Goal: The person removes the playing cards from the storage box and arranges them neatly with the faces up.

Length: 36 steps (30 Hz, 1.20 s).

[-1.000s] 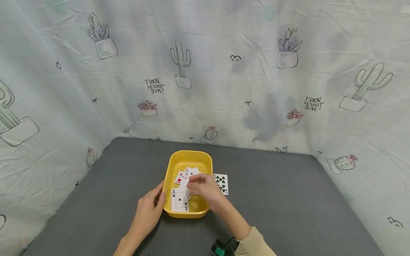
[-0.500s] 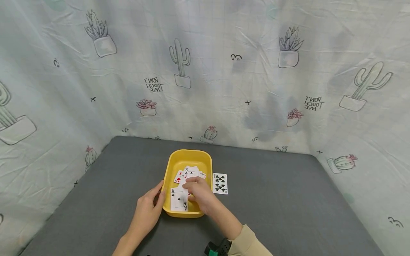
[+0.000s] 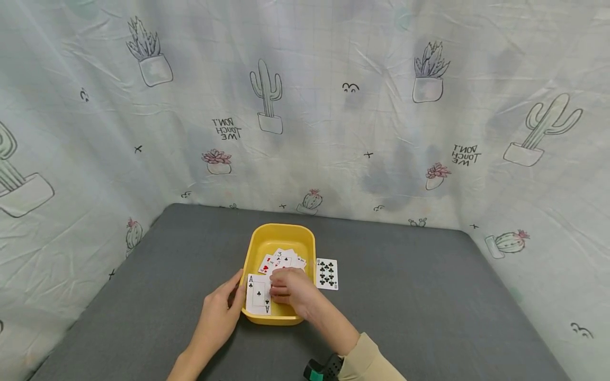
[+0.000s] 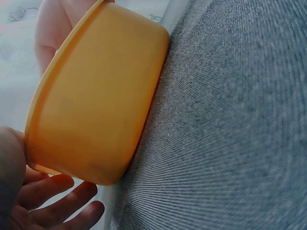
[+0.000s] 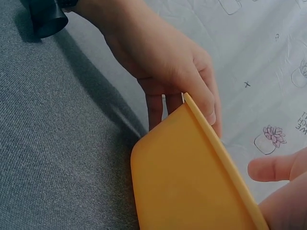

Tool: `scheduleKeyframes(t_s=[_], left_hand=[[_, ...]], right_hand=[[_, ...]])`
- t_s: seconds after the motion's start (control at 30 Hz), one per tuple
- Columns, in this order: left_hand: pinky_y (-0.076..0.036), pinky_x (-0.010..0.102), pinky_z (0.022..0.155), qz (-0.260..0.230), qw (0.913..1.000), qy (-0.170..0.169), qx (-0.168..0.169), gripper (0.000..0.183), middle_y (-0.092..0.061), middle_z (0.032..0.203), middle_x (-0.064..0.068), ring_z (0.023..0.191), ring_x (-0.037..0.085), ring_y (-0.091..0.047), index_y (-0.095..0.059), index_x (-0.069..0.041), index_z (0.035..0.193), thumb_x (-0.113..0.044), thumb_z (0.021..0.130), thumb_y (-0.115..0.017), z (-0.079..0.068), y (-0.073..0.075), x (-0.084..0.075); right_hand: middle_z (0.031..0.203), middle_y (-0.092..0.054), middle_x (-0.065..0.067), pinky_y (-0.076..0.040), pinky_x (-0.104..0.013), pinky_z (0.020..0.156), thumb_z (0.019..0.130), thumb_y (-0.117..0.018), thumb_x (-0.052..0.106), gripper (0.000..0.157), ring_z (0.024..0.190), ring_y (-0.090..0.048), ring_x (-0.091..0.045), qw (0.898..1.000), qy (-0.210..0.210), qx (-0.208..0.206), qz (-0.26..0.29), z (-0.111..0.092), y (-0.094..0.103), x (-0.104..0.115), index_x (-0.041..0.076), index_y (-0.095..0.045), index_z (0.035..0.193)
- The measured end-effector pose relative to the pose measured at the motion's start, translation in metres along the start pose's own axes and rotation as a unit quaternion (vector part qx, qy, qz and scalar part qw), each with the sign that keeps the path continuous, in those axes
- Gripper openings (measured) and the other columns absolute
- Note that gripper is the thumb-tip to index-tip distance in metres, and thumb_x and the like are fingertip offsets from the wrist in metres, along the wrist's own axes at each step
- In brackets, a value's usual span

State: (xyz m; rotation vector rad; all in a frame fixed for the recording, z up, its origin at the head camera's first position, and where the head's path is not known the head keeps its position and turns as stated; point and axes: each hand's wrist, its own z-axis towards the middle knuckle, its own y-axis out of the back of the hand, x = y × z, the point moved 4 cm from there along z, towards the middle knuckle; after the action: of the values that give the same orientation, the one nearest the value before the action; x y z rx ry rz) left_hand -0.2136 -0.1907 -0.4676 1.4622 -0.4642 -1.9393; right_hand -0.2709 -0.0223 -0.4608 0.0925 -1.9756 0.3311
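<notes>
A yellow tray (image 3: 259,235) sits on the grey table, holding several loose playing cards. My left hand (image 3: 220,307) holds its left side, thumb at the rim and fingers against the outer wall. Over the cards, my right hand (image 3: 296,291) points its fingers down and left, tips right at the edge of an ace of clubs (image 3: 259,294). The ace lies face up in the tray's near left corner. Farther back, a three of clubs (image 3: 285,259) and a red hearts card (image 3: 265,266) overlap in a loose pile, partly hidden by the right hand.
Just right of the tray, another clubs card (image 3: 326,274) with several pips lies face up on the table (image 3: 405,296). A white curtain (image 3: 314,106) printed with cactus drawings hangs behind and at both sides. A black device (image 3: 324,369) sits by the right wrist.
The right hand has moved left and down inside the tray. The ace of clubs has slid left and turned slightly. My left hand has stayed at the tray.
</notes>
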Motion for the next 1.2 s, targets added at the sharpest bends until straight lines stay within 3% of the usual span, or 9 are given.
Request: scheduleKeyframes(t_s=[0.3,0.47,0.6,0.67,0.8,0.97,1.2], left_hand=[[-0.054,0.038,0.077,-0.002,0.9999,-0.010,-0.003,0.043,-0.063,0.126,0.013,0.099,0.019,-0.063,-0.053,-0.001,0.141,-0.017,0.101,-0.058,-0.0002,0.0001,-0.0018],[-0.055,0.038,0.077,-0.002,1.0000,0.004,0.005,0.043,-0.062,0.127,0.014,0.099,0.019,-0.063,-0.052,-0.002,0.142,-0.018,0.102,-0.057,0.0001,-0.0005,-0.0021],[-0.055,0.038,0.077,-0.002,0.9999,0.013,0.010,0.044,-0.061,0.128,0.014,0.098,0.020,-0.063,-0.051,-0.003,0.143,-0.017,0.102,-0.056,0.0007,-0.0013,-0.0023],[-0.055,0.038,0.077,0.000,0.9999,0.012,0.009,0.044,-0.061,0.128,0.014,0.098,0.020,-0.063,-0.051,-0.002,0.143,-0.017,0.102,-0.056,0.0006,-0.0014,-0.0025],[-0.055,0.037,0.076,-0.001,1.0000,-0.001,0.002,0.043,-0.062,0.127,0.014,0.097,0.020,-0.063,-0.052,-0.001,0.142,-0.017,0.102,-0.056,0.0000,-0.0008,-0.0033],[-0.055,0.039,0.078,0.001,1.0000,0.003,0.009,0.044,-0.061,0.129,0.015,0.099,0.020,-0.063,-0.051,-0.002,0.143,-0.017,0.101,-0.057,0.0003,-0.0012,-0.0050],[-0.055,0.042,0.081,0.006,0.9998,0.013,0.014,0.045,-0.059,0.132,0.015,0.103,0.022,-0.062,-0.050,-0.003,0.143,-0.017,0.101,-0.058,-0.0010,-0.0005,-0.0026]], right_hand=[[0.100,-0.056,-0.019,-0.053,-0.042,0.086,0.092,-0.061,0.009,0.027,0.088,-0.060,-0.027,1.000,0.007,0.001,0.009,0.0000,0.0007,0.0014,-0.006,-0.057,0.115],[0.097,-0.055,-0.014,-0.054,-0.037,0.081,0.090,-0.061,0.006,0.031,0.083,-0.054,-0.022,0.999,0.013,-0.010,0.029,-0.0003,0.0007,0.0021,-0.007,-0.054,0.117],[0.096,-0.062,-0.016,-0.055,-0.036,0.079,0.089,-0.061,0.003,0.028,0.082,-0.058,-0.022,0.999,0.012,-0.007,0.031,0.0019,-0.0004,0.0009,-0.009,-0.056,0.114],[0.097,-0.065,-0.017,-0.056,-0.037,0.077,0.089,-0.062,0.004,0.026,0.082,-0.062,-0.022,1.000,0.010,0.000,0.014,0.0043,-0.0008,-0.0010,-0.008,-0.059,0.111],[0.094,-0.067,-0.015,-0.058,-0.037,0.069,0.087,-0.068,0.004,0.036,0.076,-0.067,-0.023,0.999,0.012,-0.005,-0.051,0.0061,-0.0020,-0.0053,-0.007,-0.055,0.120],[0.084,-0.066,-0.012,-0.057,-0.034,0.056,0.080,-0.075,-0.002,0.046,0.060,-0.063,-0.020,0.991,0.033,-0.035,-0.123,0.0035,-0.0033,-0.0073,-0.002,-0.052,0.119],[0.083,-0.064,-0.012,-0.056,-0.032,0.054,0.077,-0.076,-0.007,0.037,0.058,-0.062,-0.020,0.990,0.034,-0.039,-0.133,0.0011,-0.0063,-0.0078,0.001,-0.056,0.108]])
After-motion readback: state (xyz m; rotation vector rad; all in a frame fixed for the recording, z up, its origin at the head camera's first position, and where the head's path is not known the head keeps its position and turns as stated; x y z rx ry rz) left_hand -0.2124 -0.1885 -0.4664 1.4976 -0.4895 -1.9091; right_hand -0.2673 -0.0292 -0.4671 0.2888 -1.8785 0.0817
